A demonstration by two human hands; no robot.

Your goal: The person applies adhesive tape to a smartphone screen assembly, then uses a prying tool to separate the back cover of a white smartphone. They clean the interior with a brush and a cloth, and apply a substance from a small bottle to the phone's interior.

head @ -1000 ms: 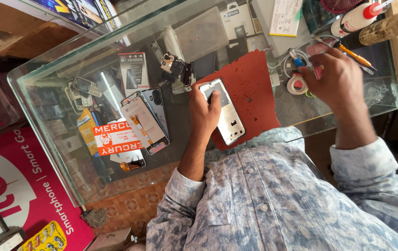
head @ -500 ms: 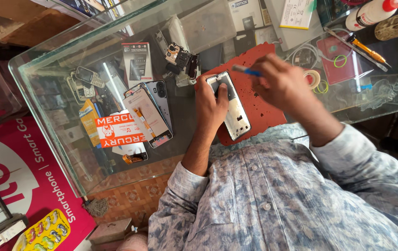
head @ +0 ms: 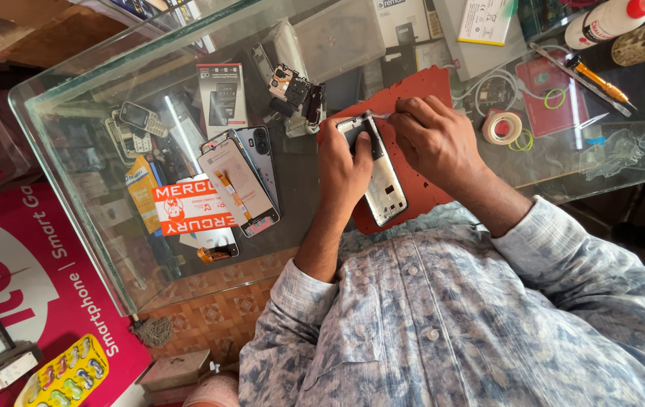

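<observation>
Pinching a thin tool, tip now touching the top edge of the opened phone (head: 375,169), having come across from the 2 o'clock clutter, where a second ago reaching among the cables: right hand (head: 432,139) fingers clenched tight round the shaft, the shaft itself mostly hidden, so kind of tool not certain. Gripping the phone's left edge and pressing it flat, as before: left hand (head: 345,169), fingers curled over the frame, thumb along the side. Lying lengthwise on the red mat (head: 420,98) near the counter's middle, back cover off, pale inner frame showing. Judging from this: fetching over, work on the phone's upper end beginning. Spreading outward on the glass counter (head: 74,128): at 10 o'clock of the hands, a small camera module (head: 296,87); at 9 o'clock, a stack of other phones (head: 243,181) with an orange-and-white sticker beside; at 3 o'clock, a roll of tape (head: 502,128); at 2 o'clock, an orange-handled screwdriver (head: 597,75) and a white bottle (head: 601,22).
</observation>
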